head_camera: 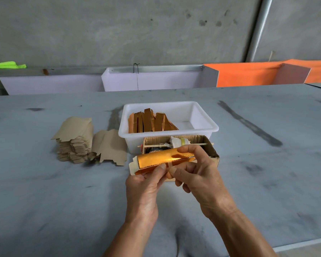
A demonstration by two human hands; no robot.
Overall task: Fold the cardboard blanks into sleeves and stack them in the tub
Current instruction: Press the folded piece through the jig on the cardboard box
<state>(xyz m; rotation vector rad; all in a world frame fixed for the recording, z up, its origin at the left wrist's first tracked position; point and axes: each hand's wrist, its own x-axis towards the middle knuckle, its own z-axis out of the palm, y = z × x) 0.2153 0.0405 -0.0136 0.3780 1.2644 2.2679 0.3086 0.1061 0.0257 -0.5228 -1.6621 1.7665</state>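
I hold a gold-foil cardboard sleeve [161, 159] lengthwise above the table, just in front of the white tub [202, 115]. My left hand [146, 184] pinches its lower edge from below. My right hand [195, 169] curls over its right end, thumb near the seam where a pale strip shows. Several folded gold sleeves [150, 120] stand leaning in the tub's left half. A stack of flat brown blanks [75, 140] lies on the table at the left, with a loose blank [110, 147] beside it.
A small open cardboard box [209, 145] with a stick through it and a roll on the stick sits against the tub's front, partly behind my hands. Grey table [44, 191] all round. Lilac and orange panels [248, 75] line the far edge before a concrete wall.
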